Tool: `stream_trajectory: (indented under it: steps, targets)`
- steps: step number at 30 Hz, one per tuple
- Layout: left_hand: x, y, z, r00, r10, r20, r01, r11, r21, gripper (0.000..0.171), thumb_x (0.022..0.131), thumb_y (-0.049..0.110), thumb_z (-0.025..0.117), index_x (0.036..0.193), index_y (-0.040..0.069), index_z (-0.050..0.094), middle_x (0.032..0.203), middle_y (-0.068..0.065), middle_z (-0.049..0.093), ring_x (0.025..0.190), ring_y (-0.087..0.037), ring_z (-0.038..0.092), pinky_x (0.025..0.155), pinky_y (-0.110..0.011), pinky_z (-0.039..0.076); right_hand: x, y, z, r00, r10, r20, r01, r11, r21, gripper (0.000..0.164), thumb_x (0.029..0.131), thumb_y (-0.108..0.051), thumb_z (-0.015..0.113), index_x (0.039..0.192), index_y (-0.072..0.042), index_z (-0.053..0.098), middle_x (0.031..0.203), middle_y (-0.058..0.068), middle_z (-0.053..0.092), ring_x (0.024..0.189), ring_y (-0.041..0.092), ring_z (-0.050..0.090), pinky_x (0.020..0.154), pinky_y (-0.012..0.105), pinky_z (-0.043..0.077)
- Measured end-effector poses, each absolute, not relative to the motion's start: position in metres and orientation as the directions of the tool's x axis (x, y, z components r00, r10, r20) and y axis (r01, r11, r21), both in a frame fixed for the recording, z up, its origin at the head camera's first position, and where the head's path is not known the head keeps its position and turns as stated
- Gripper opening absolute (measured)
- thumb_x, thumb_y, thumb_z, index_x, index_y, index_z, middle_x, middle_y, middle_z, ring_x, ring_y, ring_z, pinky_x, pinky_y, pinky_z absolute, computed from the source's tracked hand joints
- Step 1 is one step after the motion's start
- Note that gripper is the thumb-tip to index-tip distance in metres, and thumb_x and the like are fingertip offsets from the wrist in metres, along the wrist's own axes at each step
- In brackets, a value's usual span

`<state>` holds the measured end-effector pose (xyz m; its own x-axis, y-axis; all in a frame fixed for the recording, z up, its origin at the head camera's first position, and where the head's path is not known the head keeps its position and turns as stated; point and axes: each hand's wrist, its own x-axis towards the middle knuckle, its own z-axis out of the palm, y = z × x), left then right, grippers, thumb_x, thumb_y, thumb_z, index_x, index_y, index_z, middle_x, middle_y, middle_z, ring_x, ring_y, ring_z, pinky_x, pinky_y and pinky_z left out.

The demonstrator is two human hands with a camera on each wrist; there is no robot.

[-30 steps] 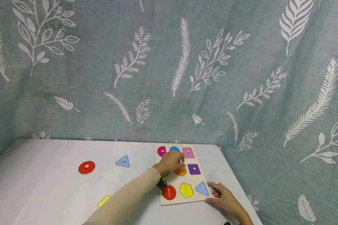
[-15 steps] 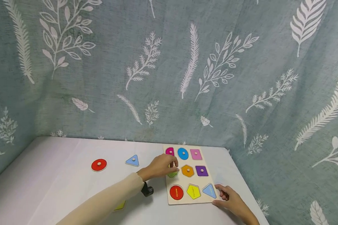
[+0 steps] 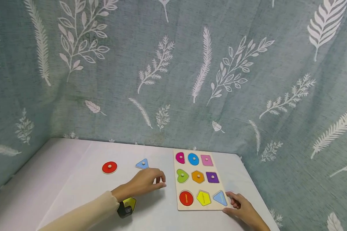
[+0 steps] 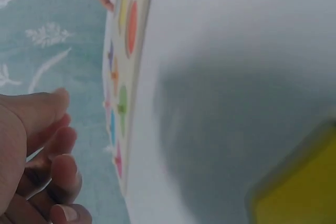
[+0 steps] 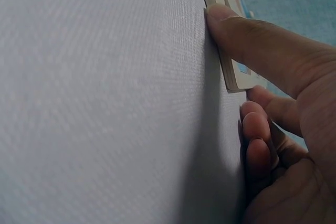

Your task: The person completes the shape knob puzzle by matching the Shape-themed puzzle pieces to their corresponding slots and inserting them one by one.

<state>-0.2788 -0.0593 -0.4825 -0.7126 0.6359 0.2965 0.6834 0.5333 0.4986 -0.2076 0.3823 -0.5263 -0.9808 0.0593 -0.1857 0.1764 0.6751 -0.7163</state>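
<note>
A wooden shape-puzzle board (image 3: 191,186) lies flat on the table's right part. Its back and middle rows hold knobbed pieces, among them a green heart (image 3: 182,176); the front row shows printed circle, pentagon and triangle recesses without pieces. My right hand (image 3: 243,208) grips the board's front right corner, thumb and index finger on its edges. Left of the board, my left hand (image 3: 144,183) hovers with loosely bent fingers, holding nothing. Just behind it lies a blue triangle piece (image 3: 141,164), partly covered. A yellow piece (image 3: 130,202) shows beneath the left wrist, mostly hidden.
A red circle piece (image 3: 105,168) with a knob lies farther left on the white table (image 3: 84,173). A leaf-patterned green curtain (image 3: 185,128) rises behind the table and along its sides. A dark camera (image 3: 125,210) hangs at the left wrist.
My left hand has drawn away from the board's middle row toward the left, uncovering the green heart and orange hexagon. The right hand stays at the board's corner. The head view has shifted left.
</note>
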Motion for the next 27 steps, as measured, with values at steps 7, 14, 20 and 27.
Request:
stream_trajectory:
  steps: [7, 14, 20, 27]
  targets:
    - [-0.269, -0.107, -0.487, -0.802, 0.525, 0.285, 0.588, 0.608, 0.534, 0.006, 0.096, 0.031, 0.074, 0.096, 0.028, 0.07, 0.079, 0.019, 0.055, 0.064, -0.002, 0.047, 0.058, -0.024, 0.044, -0.208, 0.381, -0.526, -0.979, 0.084, -0.185, 0.19, 0.699, -0.69, 0.076, 0.076, -0.031, 0.092, 0.137, 0.0, 0.061, 0.091, 0.003, 0.044, 0.084, 0.018, 0.044, 0.067, 0.027, 0.039]
    - [-0.26, -0.149, -0.489, -0.871, 0.379, 0.312, 0.491, 0.682, 0.543, 0.009, 0.093, 0.022, 0.078, 0.094, 0.027, 0.07, 0.076, 0.017, 0.053, 0.061, -0.003, 0.045, 0.057, -0.023, 0.043, -0.206, 0.384, -0.528, -0.984, 0.013, -0.177, 0.132, 0.723, -0.678, 0.073, 0.082, -0.032, 0.088, 0.138, 0.004, 0.058, 0.092, 0.003, 0.045, 0.083, 0.016, 0.044, 0.068, 0.027, 0.038]
    - [-0.262, -0.182, -0.491, -0.892, 0.266, 0.367, 0.433, 0.738, 0.518, 0.009, 0.092, 0.02, 0.078, 0.093, 0.025, 0.071, 0.076, 0.017, 0.054, 0.063, -0.003, 0.045, 0.058, -0.026, 0.041, -0.203, 0.384, -0.526, -0.983, -0.004, -0.184, 0.124, 0.726, -0.677, 0.074, 0.083, -0.034, 0.087, 0.139, 0.004, 0.057, 0.093, 0.003, 0.046, 0.083, 0.015, 0.044, 0.068, 0.027, 0.038]
    - [-0.273, -0.222, -0.497, -0.895, 0.18, 0.409, 0.387, 0.769, 0.509, 0.008, 0.091, 0.014, 0.078, 0.093, 0.018, 0.072, 0.076, 0.013, 0.058, 0.063, -0.007, 0.048, 0.058, -0.028, 0.041, -0.204, 0.383, -0.523, -0.985, -0.027, -0.172, 0.1, 0.72, -0.687, 0.075, 0.084, -0.031, 0.086, 0.14, 0.007, 0.055, 0.093, 0.004, 0.046, 0.082, 0.013, 0.044, 0.068, 0.026, 0.039]
